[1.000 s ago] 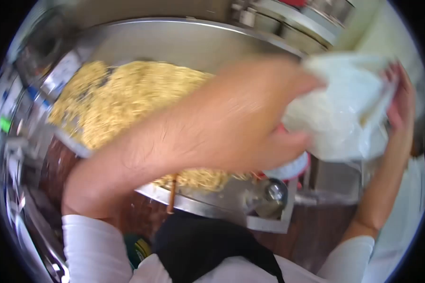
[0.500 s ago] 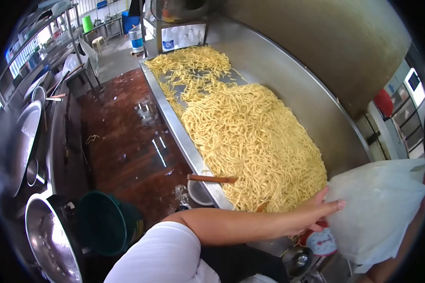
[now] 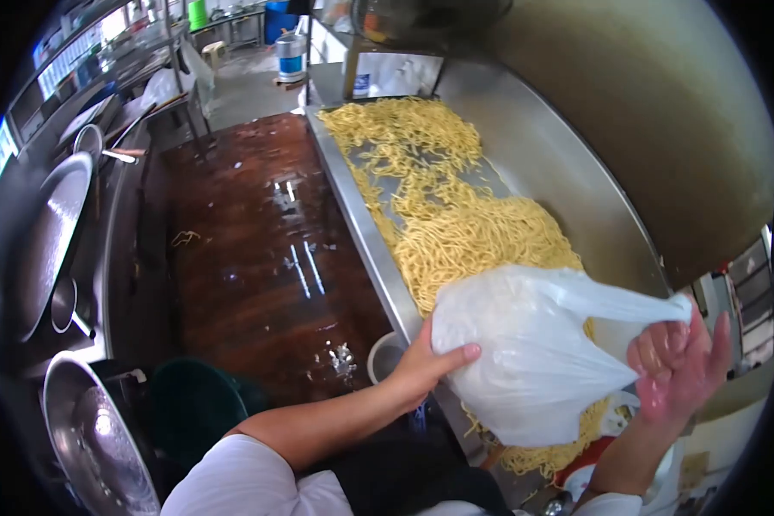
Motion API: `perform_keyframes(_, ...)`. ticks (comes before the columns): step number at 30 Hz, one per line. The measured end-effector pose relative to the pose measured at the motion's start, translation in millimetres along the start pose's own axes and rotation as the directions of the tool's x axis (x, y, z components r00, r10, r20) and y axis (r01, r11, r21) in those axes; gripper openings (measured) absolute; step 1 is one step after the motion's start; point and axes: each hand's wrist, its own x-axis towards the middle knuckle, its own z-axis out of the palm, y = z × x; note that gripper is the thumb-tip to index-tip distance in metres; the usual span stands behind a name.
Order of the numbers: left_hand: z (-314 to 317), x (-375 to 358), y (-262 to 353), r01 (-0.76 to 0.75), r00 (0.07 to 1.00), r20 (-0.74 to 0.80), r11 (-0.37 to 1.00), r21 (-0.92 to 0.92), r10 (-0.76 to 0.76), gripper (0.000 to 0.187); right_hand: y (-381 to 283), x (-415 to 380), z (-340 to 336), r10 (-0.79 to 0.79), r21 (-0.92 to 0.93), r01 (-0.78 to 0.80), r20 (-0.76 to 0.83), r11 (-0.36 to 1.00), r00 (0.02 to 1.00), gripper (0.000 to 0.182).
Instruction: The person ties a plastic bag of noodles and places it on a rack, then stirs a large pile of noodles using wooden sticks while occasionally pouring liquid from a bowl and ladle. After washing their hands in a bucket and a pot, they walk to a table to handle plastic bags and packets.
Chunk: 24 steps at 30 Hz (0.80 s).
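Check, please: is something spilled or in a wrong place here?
Yes. A few loose noodles lie on the brown floor, outside the metal tray where the rest are heaped. The floor also has shiny patches, perhaps wet.

Floor: reddish-brown, wet and glossy [image 3: 249, 249], fills the area ahead and left of the left hand [image 3: 428, 363]. White glare streaks midway, a few light scraps scattered. Farther ahead it gives way to grey floor [image 3: 254, 101].

Far left of that hand: long metal counter [image 3: 122, 258], running away from the person. Metal racking [image 3: 174, 52] above its far end. Bright slatted window [image 3: 53, 76] beyond, daylight coming in.

Far ahead of the hand: low pale stool [image 3: 215, 53], back worktable [image 3: 236, 21].

Ahead of the right hand [image 3: 675, 365]: large brown-grey wall panel [image 3: 645, 129], dull sheen. Farther right, framed panes [image 3: 751, 275], detail unclear.
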Motion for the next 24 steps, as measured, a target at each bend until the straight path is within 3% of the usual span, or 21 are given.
perform_keyframes(3,-15,8,13,-0.081,0.995,-0.055,0.997,-0.011,0.080,0.090,16,38,23,-0.047,0.008,0.047,-0.038,0.999,0.998,0.051)
perform_keyframes(4,-21,11,19,-0.126,0.990,-0.065,0.992,0.025,0.128,0.092,21,50,29,-0.036,0.057,0.033,0.041,0.998,0.999,0.051)
perform_keyframes(6,-21,9,36,-0.304,0.941,-0.119,0.947,0.102,0.315,0.090,32,74,31,-0.081,0.117,0.071,0.084,0.991,0.993,0.049)
perform_keyframes(9,-44,19,50,-0.340,0.915,-0.186,0.932,0.126,0.359,0.092,61,117,46,-0.047,0.204,0.025,0.103,0.979,0.994,0.047)
perform_keyframes(12,-71,47,77,-0.345,0.910,-0.205,0.933,0.104,0.360,0.094,87,170,62,0.008,0.213,-0.033,0.115,0.976,0.993,0.047)
perform_keyframes(16,-126,105,113,-0.233,0.926,-0.270,0.962,0.141,0.264,0.094,134,237,81,0.065,0.206,-0.075,0.057,0.976,0.996,0.046)
perform_keyframes(19,-170,155,148,-0.236,0.954,-0.131,0.946,0.222,0.269,0.091,168,283,91,0.130,0.245,-0.132,0.024,0.960,0.991,0.044)
perform_keyframes(20,-189,176,160,-0.181,0.964,-0.109,0.896,0.405,0.244,0.095,181,290,95,0.129,0.241,-0.120,-0.022,0.963,0.991,0.044)
perform_keyframes(21,-205,195,178,-0.076,0.971,-0.104,0.694,0.716,0.213,0.102,195,293,97,0.183,0.234,-0.136,-0.192,0.963,0.964,0.040)
perform_keyframes(22,-215,212,193,0.012,0.977,-0.095,0.389,0.921,0.193,0.108,211,295,92,0.231,0.227,-0.155,-0.358,0.961,0.905,0.037)
perform_keyframes(24,-199,224,214,-0.193,0.933,0.188,-0.013,0.981,0.306,0.118,261,283,65,0.180,0.176,-0.139,-0.243,0.975,0.953,0.031)
